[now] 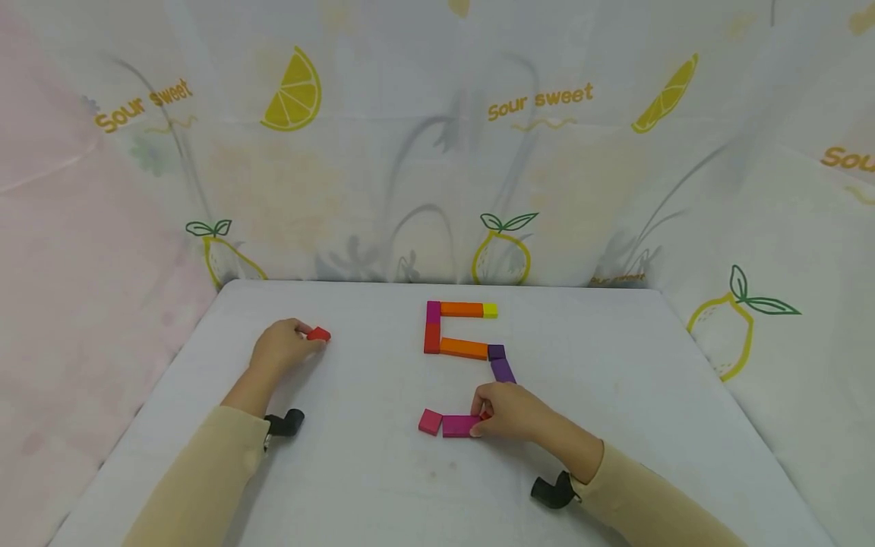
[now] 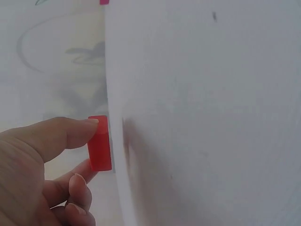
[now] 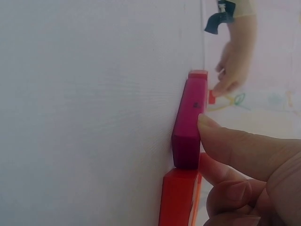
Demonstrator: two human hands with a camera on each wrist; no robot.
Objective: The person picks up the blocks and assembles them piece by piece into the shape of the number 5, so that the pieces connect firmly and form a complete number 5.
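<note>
My left hand [image 1: 282, 346] pinches a small red block [image 2: 99, 148] between thumb and finger, at the left of the white table [image 1: 362, 471]. In the right wrist view, my right hand [image 3: 249, 179] has its thumb against the side of a magenta block [image 3: 190, 106], with a finger on the far side. An orange-red block [image 3: 178, 197] adjoins its near end; in the head view my fingers mostly cover that one. At the magenta block's other end lies a pinkish-red block [image 1: 430, 422], set a little askew.
Farther back, a purple block [image 1: 503, 371], a dark purple cube [image 1: 496, 352], two orange blocks [image 1: 463, 348], a red block [image 1: 432, 339], another magenta block [image 1: 434, 311] and a yellow cube [image 1: 490, 311] form a bent line. A lemon-print curtain [image 1: 383, 167] hangs behind the table.
</note>
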